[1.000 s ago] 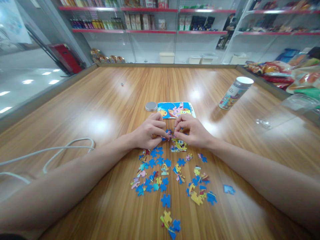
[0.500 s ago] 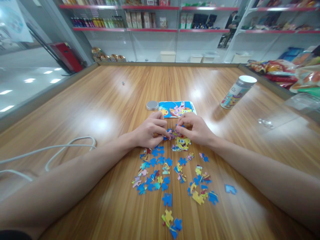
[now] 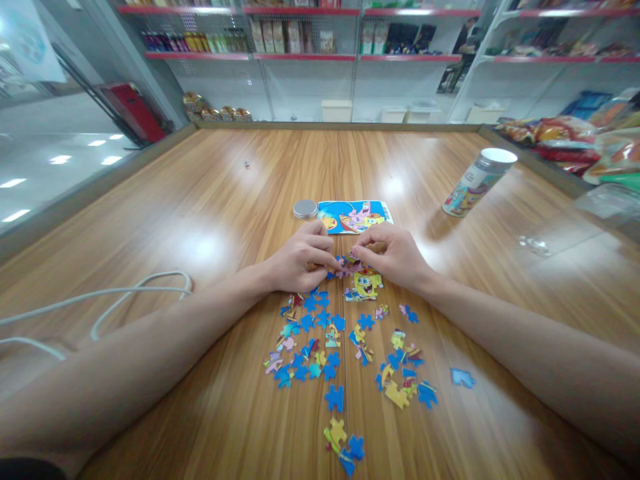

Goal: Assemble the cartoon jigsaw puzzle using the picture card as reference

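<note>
A partly joined jigsaw puzzle [image 3: 364, 285] lies on the wooden table, showing a yellow cartoon face and pink parts. At its left edge is my left hand [image 3: 304, 259], fingers curled, with the index fingertip pressed on a blue-and-pink piece [image 3: 339, 265]. My right hand [image 3: 393, 255] pinches a small puzzle piece at the joined part's upper edge, its thumb and index finger covering most of it. Loose puzzle pieces [image 3: 323, 320], many of them blue, are spread nearer to me. Just beyond my hands lies the picture card [image 3: 353, 217].
A round metal lid [image 3: 305, 209] sits left of the card. A printed cylindrical can [image 3: 477, 183] stands at the right. White cable [image 3: 143, 288] loops across the left side. A clear plastic container [image 3: 595, 213] and snack bags [image 3: 555, 137] are at the right edge.
My right hand has shifted very slightly at the puzzle's upper edge, its fingertips still together. My left hand stays in place. The view has tilted a little.
</note>
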Motion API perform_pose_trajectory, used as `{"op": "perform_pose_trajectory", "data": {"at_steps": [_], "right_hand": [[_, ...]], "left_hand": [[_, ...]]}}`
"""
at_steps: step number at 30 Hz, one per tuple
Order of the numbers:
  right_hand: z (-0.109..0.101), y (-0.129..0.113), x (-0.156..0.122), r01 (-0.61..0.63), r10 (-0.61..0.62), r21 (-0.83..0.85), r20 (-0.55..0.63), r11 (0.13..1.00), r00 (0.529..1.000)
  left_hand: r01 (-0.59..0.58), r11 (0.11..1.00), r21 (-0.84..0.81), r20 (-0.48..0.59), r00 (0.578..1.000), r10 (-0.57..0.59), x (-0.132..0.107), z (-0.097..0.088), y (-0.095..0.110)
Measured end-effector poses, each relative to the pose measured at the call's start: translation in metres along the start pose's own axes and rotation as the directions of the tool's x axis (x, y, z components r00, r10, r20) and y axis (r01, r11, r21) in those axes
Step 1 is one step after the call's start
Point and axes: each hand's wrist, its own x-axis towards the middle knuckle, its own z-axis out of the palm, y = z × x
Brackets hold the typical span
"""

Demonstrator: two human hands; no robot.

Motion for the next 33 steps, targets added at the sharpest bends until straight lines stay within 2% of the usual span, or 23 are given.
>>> {"op": "perform_pose_trajectory", "data": {"at_steps": [5,10,21,27,33], "right_hand": [[-0.0008,-0.0027,-0.0007,0.105,-0.109,0.061,0.061,0.993,0.992],[0.0008,-0.0012,-0.001,0.145,-0.151,0.055,0.119,0.988,0.981],[0.0023,-0.0004,-0.0012,0.084,-0.093,0.058,0.169,0.995,0.981],[0.0012,0.0018,-0.0014,0.009,-0.008,-0.008,0.166,1.0,0.986],[0.0044,-0.0013,-0.0032,0.031,-0.029,-0.011,0.161,0.999,0.987]], "left_hand": [[-0.005,1.0,-0.009,-0.002,1.0,0.005,0.0023,-0.0004,0.0021],[-0.035,0.999,-0.015,-0.02,0.999,0.035,0.0043,-0.0011,0.004],[0.0,1.0,-0.03,-0.007,1.0,0.0,0.0044,-0.0009,0.0039],[-0.021,0.999,-0.037,-0.008,1.0,0.021,0.0048,-0.0009,0.0045],[-0.025,1.0,-0.006,-0.007,1.0,0.025,0.0047,-0.0004,0.0037]]}}
